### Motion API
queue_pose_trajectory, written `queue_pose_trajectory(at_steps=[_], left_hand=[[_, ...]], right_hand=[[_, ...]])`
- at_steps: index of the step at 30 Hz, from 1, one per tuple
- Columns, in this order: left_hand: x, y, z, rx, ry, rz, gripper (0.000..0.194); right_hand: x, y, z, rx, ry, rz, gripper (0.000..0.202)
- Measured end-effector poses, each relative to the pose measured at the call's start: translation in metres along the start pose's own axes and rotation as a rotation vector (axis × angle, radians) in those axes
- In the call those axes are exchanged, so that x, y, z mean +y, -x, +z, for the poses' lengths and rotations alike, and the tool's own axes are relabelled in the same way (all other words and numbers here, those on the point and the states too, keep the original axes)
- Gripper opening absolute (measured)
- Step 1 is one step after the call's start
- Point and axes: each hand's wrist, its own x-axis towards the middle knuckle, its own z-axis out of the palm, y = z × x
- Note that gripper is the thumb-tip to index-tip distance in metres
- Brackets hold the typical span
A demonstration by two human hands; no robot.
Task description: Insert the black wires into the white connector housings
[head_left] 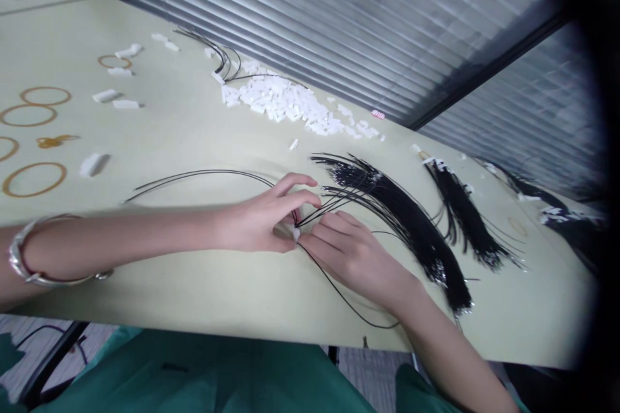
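Note:
My left hand [264, 216] pinches a small white connector housing [297, 233] between thumb and fingers, with its other fingers raised. Several thin black wires come out of the housing, and a pair of black wires [208, 172] arcs away to the left behind the hand. Close against the housing, my right hand [356, 258] has its fingers curled in a pinch on a thin black wire [346, 300], which loops toward the table's front edge. The fingertips hide where this wire meets the housing. Just beyond my right hand lies a thick bundle of black wires [404, 213] with metal tips.
A pile of white connector housings [285, 100] lies along the blinds [290, 6]. Loose housings and rubber bands [33, 179] are scattered at left. Another black wire bundle [462, 213] with white housings lies at right. The table's front edge [217, 334] is close to my body.

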Motion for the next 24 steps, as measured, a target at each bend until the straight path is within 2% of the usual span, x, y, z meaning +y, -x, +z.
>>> queue_pose_trajectory(at_steps=[7,12,24], left_hand=[[0.002,0.001,-0.001,-0.007,-0.007,-0.012,0.054],[0.004,-0.002,-0.001,-0.003,-0.057,0.005,0.048],[0.004,-0.002,0.001,0.011,-0.012,-0.053,0.042]], right_hand=[[0.001,-0.002,0.001,0.011,-0.030,-0.005,0.019],[0.003,-0.001,0.002,0.082,-0.202,0.119,0.016],[-0.002,-0.007,0.015,0.113,-0.546,0.344,0.009]])
